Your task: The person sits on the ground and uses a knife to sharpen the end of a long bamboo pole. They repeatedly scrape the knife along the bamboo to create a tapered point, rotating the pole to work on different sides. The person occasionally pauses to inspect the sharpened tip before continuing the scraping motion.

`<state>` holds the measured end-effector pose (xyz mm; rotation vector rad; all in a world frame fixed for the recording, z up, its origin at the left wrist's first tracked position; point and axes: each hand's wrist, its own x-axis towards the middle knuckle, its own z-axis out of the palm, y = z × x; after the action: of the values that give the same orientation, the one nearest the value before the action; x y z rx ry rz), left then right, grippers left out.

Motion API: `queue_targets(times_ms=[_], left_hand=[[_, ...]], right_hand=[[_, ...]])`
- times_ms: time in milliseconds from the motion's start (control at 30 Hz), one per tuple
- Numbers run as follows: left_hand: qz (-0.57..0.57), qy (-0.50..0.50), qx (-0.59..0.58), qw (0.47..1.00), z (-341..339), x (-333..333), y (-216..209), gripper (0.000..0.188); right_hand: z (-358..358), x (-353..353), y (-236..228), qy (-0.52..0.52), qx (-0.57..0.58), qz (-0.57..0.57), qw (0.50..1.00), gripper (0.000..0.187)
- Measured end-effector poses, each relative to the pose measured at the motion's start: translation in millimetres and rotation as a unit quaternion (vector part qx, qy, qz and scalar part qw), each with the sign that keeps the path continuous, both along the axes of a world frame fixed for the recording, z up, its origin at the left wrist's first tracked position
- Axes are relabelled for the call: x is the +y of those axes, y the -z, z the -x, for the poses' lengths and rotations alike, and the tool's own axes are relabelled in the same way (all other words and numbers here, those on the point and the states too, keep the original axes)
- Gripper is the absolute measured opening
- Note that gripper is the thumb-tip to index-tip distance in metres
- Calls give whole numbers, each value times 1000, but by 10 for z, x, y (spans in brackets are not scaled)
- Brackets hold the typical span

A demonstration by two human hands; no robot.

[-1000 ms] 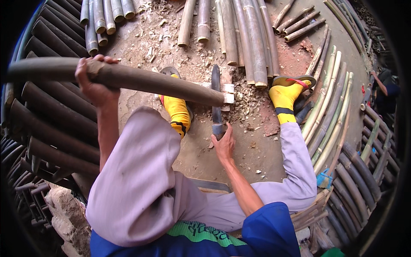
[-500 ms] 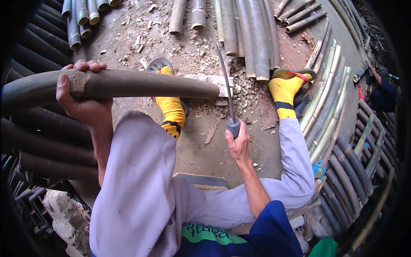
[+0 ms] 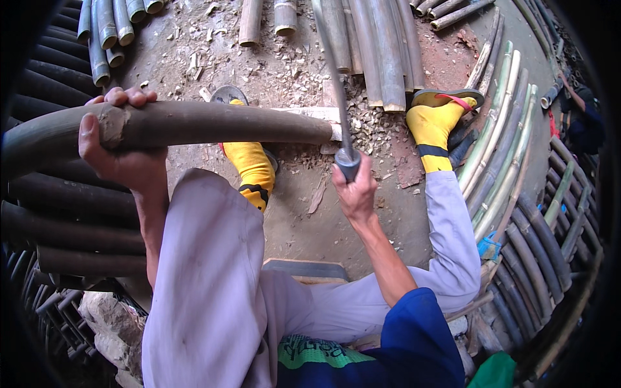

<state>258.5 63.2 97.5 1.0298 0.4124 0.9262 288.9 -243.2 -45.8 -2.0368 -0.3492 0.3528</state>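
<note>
My left hand is wrapped round a thick brown bamboo pole close to one of its joints, thumb on the near side and fingertips over the top. The pole lies level across my view, running past the left edge. Its right end rests over a pale wooden block, mostly hidden beneath it. In my right hand, closed round a dark handle, is a long-bladed machete. The blade points up and away, just right of the pole's cut end and apart from it as far as I can tell.
Wood chips litter the ground around the block. Cut bamboo poles lie ahead, with stacks of dark poles at left and green and pale poles at right. My feet in yellow socks flank the block. Another person is at far right.
My right hand has risen slightly and shifted left, and the machete blade now looks larger and reaches higher in view. My left hand keeps its hold on the bamboo pole.
</note>
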Motion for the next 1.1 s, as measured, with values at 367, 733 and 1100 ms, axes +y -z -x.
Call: queue_targets(times_ms=[367,733,1100], left_hand=[[13,43,-49,998,-1,67,-285,36],[-28,-9,9,1000,-52,1,-82,42],[-35,-6,25,999,-173,-108,-135,43]], right_hand=[[-39,-85,333,-29,60,93,993,43],[-74,56,-232,16,-83,-20,996,47],[-103,108,-243,39,-4,-9,999,41]])
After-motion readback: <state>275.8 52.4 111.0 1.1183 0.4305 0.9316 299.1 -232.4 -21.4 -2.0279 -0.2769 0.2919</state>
